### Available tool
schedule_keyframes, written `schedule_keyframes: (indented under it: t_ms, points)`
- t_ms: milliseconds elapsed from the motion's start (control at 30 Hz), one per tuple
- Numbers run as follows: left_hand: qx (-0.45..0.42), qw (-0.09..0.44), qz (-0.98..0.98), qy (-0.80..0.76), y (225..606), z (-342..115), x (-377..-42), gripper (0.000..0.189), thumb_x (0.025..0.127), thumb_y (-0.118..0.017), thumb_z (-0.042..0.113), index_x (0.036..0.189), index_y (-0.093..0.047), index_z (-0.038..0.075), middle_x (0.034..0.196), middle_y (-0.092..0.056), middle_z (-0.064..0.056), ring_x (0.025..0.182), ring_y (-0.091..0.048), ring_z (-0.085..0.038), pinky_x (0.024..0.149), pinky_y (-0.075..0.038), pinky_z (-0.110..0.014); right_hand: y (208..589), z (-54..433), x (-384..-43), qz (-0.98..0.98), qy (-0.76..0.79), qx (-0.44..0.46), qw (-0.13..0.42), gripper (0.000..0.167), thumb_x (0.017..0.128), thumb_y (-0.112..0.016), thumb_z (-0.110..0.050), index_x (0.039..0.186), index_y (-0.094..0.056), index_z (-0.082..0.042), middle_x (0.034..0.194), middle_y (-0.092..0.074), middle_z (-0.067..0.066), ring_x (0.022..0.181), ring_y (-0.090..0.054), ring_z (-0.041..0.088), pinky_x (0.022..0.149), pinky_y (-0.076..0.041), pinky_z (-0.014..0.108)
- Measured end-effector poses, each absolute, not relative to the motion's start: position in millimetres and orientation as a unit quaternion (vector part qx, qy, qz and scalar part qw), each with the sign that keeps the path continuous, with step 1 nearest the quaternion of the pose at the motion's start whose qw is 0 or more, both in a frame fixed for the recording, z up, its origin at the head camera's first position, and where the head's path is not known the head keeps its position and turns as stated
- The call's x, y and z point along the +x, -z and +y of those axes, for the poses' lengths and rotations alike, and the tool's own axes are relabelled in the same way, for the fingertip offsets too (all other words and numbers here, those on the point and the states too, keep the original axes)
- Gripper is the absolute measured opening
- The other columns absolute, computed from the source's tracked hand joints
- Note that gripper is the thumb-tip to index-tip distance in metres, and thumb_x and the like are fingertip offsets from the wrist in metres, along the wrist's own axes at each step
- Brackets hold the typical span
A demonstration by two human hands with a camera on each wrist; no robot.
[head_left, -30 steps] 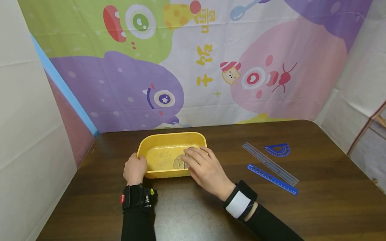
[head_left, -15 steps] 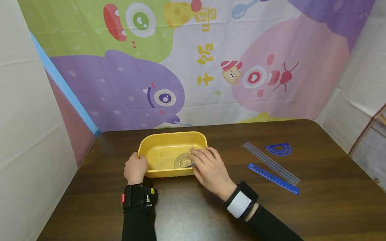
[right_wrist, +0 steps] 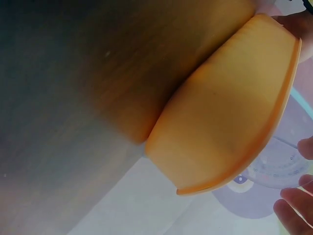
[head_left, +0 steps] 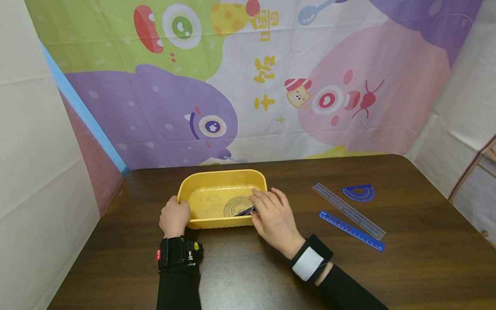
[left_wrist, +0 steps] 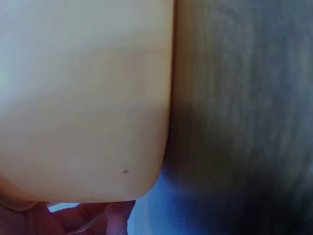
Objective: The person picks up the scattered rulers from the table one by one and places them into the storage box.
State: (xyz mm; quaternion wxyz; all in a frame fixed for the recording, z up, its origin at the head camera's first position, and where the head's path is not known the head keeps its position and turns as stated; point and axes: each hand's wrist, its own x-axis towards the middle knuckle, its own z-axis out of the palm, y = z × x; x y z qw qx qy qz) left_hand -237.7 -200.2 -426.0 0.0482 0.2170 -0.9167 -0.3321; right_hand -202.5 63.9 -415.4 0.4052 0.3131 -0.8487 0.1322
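A yellow plastic tub (head_left: 221, 180) stands on the table. At its left end my left hand (head_left: 174, 215) grips the rim; in the left wrist view its curled fingers (left_wrist: 117, 219) show past the tub's end. My right hand (head_left: 276, 219) is over the tub's right end, with thumb and fingers at a clear protractor (head_left: 232, 204). The right wrist view has this protractor (right_wrist: 274, 169) showing above the rim, between the thumb and the other fingertips (right_wrist: 293, 215). Its right part is hidden by the hand, and a dark edge shows along its near side.
Right of the tub lie a clear ruler (head_left: 346, 210), a blue ruler (head_left: 350, 231) and a small blue protractor (head_left: 358, 193) on the brown wooden table (head_left: 240, 267). A cartoon-printed cloth (head_left: 248, 146) hangs behind the table's far edge.
My right hand has shifted slightly to the right, and more of the clear protractor and its dark near edge shows. The left hand stays on the tub's rim.
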Motion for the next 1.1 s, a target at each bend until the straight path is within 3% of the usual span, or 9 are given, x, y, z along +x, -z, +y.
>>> schedule_keyframes:
  t_ms: [300,833,1100]
  points:
    - [0.214,0.041,-0.916,0.336,425.4,-200.4,-235.3,0.040,0.093,-0.029,0.022,0.121,-0.047,0.000,0.112,-0.055,-0.026,0.093,-0.054,-0.042,0.073,-0.041,-0.052,418.4,61.7,-204.7,-0.854,-0.141,0.289,0.408,0.036,0.070,-0.075,-0.016,0.102,-0.063,-0.006,0.110,-0.064,0.009,0.099,-0.058,0.023,0.097,-0.034,0.043]
    - [0.211,0.047,-0.917,0.335,424.4,-198.9,-236.3,0.038,0.093,-0.030,0.022,0.117,-0.049,0.000,0.106,-0.056,-0.025,0.089,-0.054,-0.039,0.070,-0.041,-0.050,418.9,59.0,-211.6,-0.858,-0.159,0.213,0.439,0.036,0.072,-0.075,-0.021,0.102,-0.065,-0.005,0.106,-0.066,0.010,0.093,-0.059,0.024,0.095,-0.036,0.043]
    - [0.212,0.046,-0.918,0.333,424.9,-200.0,-237.0,0.037,0.093,-0.030,0.022,0.116,-0.049,0.000,0.105,-0.056,-0.024,0.087,-0.054,-0.039,0.069,-0.041,-0.049,420.7,52.8,-211.2,-0.864,-0.184,0.217,0.415,0.032,0.071,-0.075,-0.017,0.099,-0.064,-0.005,0.104,-0.067,0.011,0.090,-0.060,0.024,0.094,-0.037,0.043]
